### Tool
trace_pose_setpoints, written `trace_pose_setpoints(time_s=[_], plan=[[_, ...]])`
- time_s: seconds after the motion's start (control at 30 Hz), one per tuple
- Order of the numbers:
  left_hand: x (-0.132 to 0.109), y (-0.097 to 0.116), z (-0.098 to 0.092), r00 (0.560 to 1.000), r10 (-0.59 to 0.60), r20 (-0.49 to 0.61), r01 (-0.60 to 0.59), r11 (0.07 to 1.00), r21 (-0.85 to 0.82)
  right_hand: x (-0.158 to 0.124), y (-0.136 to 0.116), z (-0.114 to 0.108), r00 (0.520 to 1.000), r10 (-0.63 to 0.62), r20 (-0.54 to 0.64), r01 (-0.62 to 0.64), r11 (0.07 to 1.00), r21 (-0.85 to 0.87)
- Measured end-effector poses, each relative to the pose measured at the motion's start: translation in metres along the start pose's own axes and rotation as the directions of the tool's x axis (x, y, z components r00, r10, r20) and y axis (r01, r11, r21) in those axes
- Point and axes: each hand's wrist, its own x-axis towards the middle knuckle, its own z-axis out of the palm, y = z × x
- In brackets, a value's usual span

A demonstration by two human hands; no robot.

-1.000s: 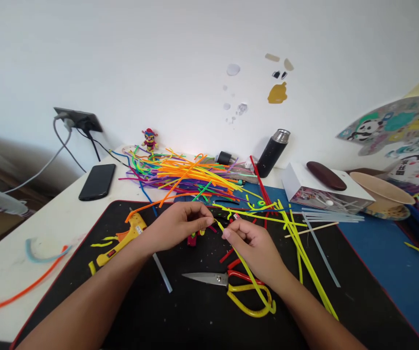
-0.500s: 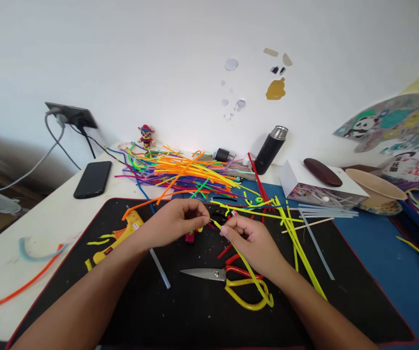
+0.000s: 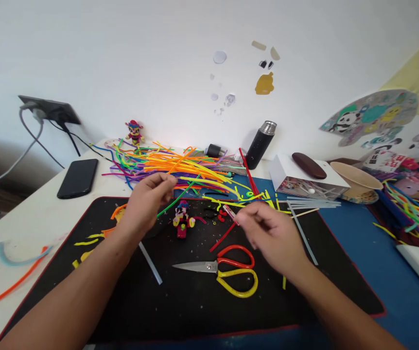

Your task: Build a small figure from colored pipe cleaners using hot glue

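My left hand is raised over the mat's back left part, its thumb and fingers pinched together. From its fingertips a yellow pipe cleaner curves off to the right. My right hand is low over the mat's right half, fingers curled at the near end of a small lighter. Its palm side is hidden. Between the hands a small pipe-cleaner figure in red, pink and yellow lies on the mat. Scissors with red and yellow handles lie in front, blades to the left.
Behind the black mat is a heap of coloured pipe cleaners. A phone and a partly covered yellow glue gun are at left. A black flask, a white box and a bowl stand back right.
My hands have moved apart. The left went up and left with the yellow pipe cleaner; the right let it go and is at the lighter. The view has turned slightly right.
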Motion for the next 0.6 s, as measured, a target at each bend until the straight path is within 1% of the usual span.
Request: trace_pose_setpoints(time_s=[0.03,0.07,0.1,0.13,0.17,0.2,0.23,0.27,0.4,0.5,0.6], plan=[[0.003,0.0,-0.002,0.999,0.007,-0.037,-0.009,0.998,-0.058,-0.007,0.002,0.003,0.993,-0.026,0.112,0.032,0.998,-0.053],[0.005,0.0,-0.004,0.998,0.008,-0.06,-0.014,0.995,-0.1,-0.013,0.004,0.006,0.969,-0.039,0.245,0.074,0.988,-0.134],[0.007,0.0,-0.005,0.997,0.005,-0.072,-0.014,0.991,-0.131,-0.019,0.006,0.009,0.932,-0.043,0.359,0.134,0.963,-0.232],[0.008,-0.001,-0.005,0.997,-0.002,-0.075,-0.009,0.988,-0.154,-0.024,0.009,0.011,0.886,-0.038,0.463,0.209,0.923,-0.324],[0.009,-0.001,-0.006,0.997,-0.013,-0.071,0.001,0.985,-0.173,-0.029,0.012,0.012,0.839,-0.022,0.543,0.275,0.879,-0.39],[0.009,-0.001,-0.005,0.998,-0.023,-0.064,0.011,0.982,-0.191,-0.034,0.014,0.011,0.807,0.006,0.591,0.314,0.842,-0.438],[0.009,-0.002,-0.005,0.998,-0.034,-0.056,0.022,0.978,-0.208,-0.038,0.017,0.01,0.797,0.042,0.602,0.318,0.818,-0.478],[0.009,-0.002,-0.004,0.998,-0.046,-0.045,0.035,0.974,-0.223,-0.041,0.019,0.008,0.798,0.068,0.599,0.311,0.804,-0.506],[0.005,-0.001,-0.002,0.997,-0.072,-0.001,0.07,0.967,-0.244,-0.049,0.024,0.0,0.807,0.106,0.581,0.298,0.775,-0.557],[0.004,-0.001,0.0,0.997,-0.078,0.025,0.081,0.968,-0.236,-0.05,0.025,0.001,0.815,0.12,0.567,0.301,0.748,-0.591],[0.003,-0.003,0.0,0.995,-0.088,0.044,0.095,0.97,-0.224,-0.049,0.027,0.007,0.811,0.127,0.57,0.32,0.719,-0.616]])
